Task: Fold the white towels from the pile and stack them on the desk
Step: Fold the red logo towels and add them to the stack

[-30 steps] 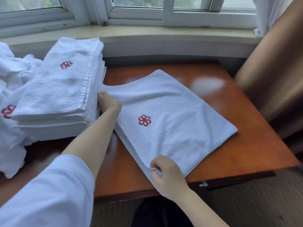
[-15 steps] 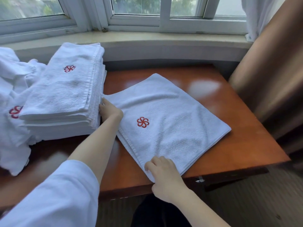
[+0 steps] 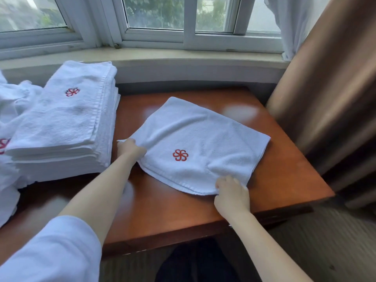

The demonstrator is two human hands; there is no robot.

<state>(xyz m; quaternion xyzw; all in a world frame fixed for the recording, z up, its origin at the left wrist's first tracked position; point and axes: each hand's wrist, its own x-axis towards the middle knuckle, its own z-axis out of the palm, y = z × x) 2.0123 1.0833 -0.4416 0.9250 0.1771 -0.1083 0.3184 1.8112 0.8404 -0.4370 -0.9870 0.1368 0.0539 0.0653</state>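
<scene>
A folded white towel (image 3: pixel 205 139) with a red flower logo lies on the reddish wooden desk (image 3: pixel 168 212). My left hand (image 3: pixel 130 149) grips its left corner, and the cloth there is bunched and slightly raised. My right hand (image 3: pixel 232 195) pinches its near right corner, which is lifted into a small fold. A stack of folded white towels (image 3: pixel 67 123) stands at the desk's left. Further left lies the loose pile of unfolded towels (image 3: pixel 9 110).
A window sill (image 3: pixel 162 55) and window run behind the desk. A brown curtain (image 3: pixel 333 94) hangs close along the desk's right side. The desk's front edge is just below my right hand, with carpet beneath.
Both hands have taken hold of the towel's near corners and begun lifting them. The towel has shifted a little away from the stack, toward the right.
</scene>
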